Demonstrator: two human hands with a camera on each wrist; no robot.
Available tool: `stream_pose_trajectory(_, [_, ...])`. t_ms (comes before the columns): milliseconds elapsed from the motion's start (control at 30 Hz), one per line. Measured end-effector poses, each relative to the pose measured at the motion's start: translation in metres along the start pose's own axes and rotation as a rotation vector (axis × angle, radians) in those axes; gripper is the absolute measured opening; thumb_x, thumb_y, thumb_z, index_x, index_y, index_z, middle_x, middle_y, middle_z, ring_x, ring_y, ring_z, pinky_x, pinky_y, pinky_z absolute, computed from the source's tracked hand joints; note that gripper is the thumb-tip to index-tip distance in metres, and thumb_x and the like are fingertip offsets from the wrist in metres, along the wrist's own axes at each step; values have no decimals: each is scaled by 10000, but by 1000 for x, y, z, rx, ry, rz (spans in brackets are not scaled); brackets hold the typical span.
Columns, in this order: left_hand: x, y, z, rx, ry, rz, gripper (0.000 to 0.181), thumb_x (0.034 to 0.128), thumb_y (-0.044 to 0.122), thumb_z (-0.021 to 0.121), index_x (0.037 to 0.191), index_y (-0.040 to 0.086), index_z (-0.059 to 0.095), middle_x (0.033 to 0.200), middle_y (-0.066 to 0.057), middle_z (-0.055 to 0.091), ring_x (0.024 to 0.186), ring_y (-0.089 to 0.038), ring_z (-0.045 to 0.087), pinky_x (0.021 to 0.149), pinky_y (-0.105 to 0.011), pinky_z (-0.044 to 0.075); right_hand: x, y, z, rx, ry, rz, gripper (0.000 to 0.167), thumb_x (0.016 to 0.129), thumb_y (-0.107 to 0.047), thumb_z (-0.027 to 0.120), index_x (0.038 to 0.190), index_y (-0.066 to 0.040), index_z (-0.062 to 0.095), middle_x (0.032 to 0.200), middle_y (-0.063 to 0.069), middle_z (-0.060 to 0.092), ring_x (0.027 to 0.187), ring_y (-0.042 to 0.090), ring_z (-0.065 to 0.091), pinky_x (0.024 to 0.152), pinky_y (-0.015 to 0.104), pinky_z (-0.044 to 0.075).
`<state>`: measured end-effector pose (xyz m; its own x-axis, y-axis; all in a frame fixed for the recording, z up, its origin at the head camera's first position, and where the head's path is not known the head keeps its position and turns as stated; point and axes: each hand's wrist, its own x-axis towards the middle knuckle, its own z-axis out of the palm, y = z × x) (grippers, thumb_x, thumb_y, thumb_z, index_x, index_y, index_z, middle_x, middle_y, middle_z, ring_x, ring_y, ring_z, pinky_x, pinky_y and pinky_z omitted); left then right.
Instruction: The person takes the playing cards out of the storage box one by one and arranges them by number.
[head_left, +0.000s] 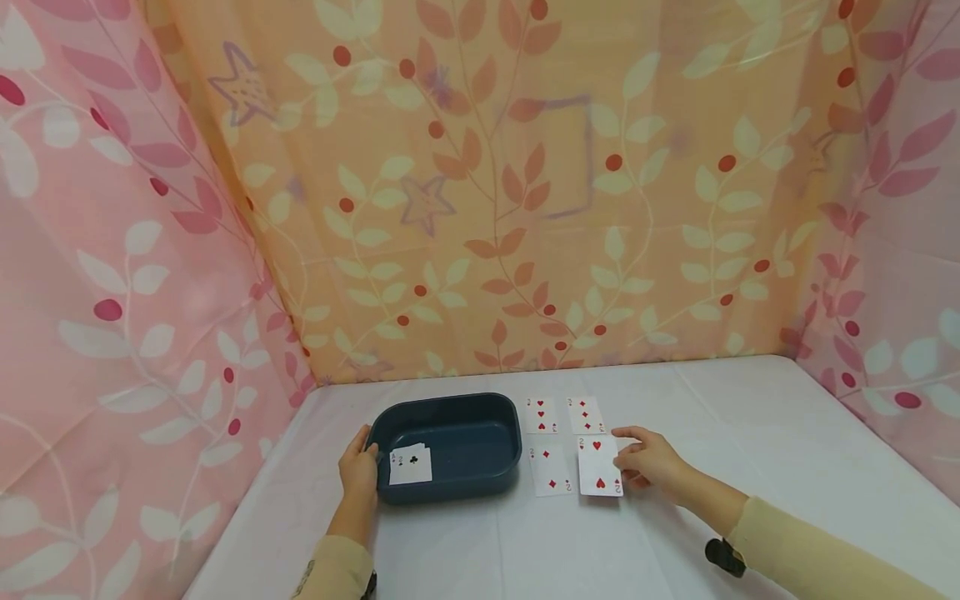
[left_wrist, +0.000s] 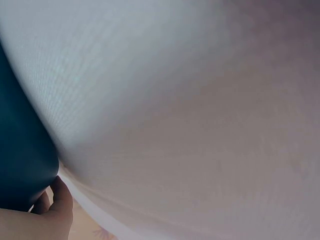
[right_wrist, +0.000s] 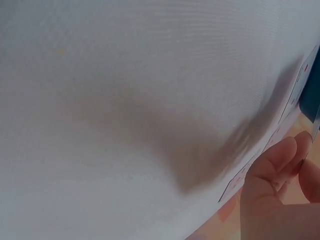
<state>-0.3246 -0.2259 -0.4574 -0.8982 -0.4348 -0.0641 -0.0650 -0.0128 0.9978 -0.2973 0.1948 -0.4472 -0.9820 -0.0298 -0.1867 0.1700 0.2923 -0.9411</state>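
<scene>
Two of hearts (head_left: 598, 468), right of the navy tray (head_left: 468, 454), is pinched at its edge by the right hand (head_left: 651, 461), leaving its face visible, while the left hand (head_left: 357, 468) grips the tray's left end, seemingly steadying it

There were 1 tray (head_left: 480, 483), 4 cards (head_left: 552, 473) at its 3 o'clock, 1 card stack (head_left: 410, 468) inside toward 8 (card count unclear), 2 hands (head_left: 652, 461), 1 table (head_left: 720, 425).
</scene>
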Motion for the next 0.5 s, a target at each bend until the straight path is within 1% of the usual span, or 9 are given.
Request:
stream_pose_trajectory(300, [0,-1,-1,-18,-3,4,490,1012,-40,350,1495,-33,271,1551,-204,233,1455,-341,150,1179,-438,122,9,8,2,-29,29,25,501,831,57,629,1302,102,464,741,42,629,559,165,565,484,249,462])
stream_pose_trajectory(500, [0,0,0,-25,1,9,486,1012,-41,354,1493,-32,282,1549,-202,241,1450,-340,175,1176,-438,140,20,13,1,-58,34,77,469,853,23,618,1288,119,472,706,42,614,545,141,561,481,236,474])
